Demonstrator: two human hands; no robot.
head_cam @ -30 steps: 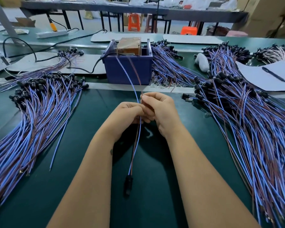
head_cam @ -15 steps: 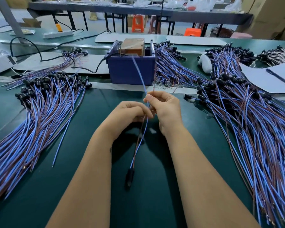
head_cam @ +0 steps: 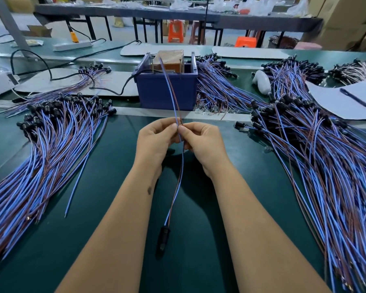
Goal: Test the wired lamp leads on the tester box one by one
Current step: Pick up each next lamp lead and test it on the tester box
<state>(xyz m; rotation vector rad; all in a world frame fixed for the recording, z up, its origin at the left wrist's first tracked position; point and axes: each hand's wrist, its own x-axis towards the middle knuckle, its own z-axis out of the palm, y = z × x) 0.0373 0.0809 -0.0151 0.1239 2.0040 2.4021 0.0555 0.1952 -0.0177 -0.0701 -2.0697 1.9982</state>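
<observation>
The blue tester box [head_cam: 166, 93], with a brown block inside it, stands at the middle back of the green table. In front of it, my left hand [head_cam: 156, 140] and my right hand [head_cam: 201, 144] meet and both pinch one lamp lead [head_cam: 179, 180] of a blue and a brown wire. The free wire ends rise from my fingers up to the box top. Its black lamp holder [head_cam: 164, 234] hangs low between my forearms.
A big pile of leads [head_cam: 40, 149] fans over the table on the left, and a larger pile [head_cam: 325, 166] on the right. One loose blue wire [head_cam: 78, 182] lies left of my arm. Paper with a pen [head_cam: 354, 98] sits back right.
The two wire ends, spread apart a second ago, have come close together and shifted right toward the box top. Both hands rose slightly and stay pinched on the lead.
</observation>
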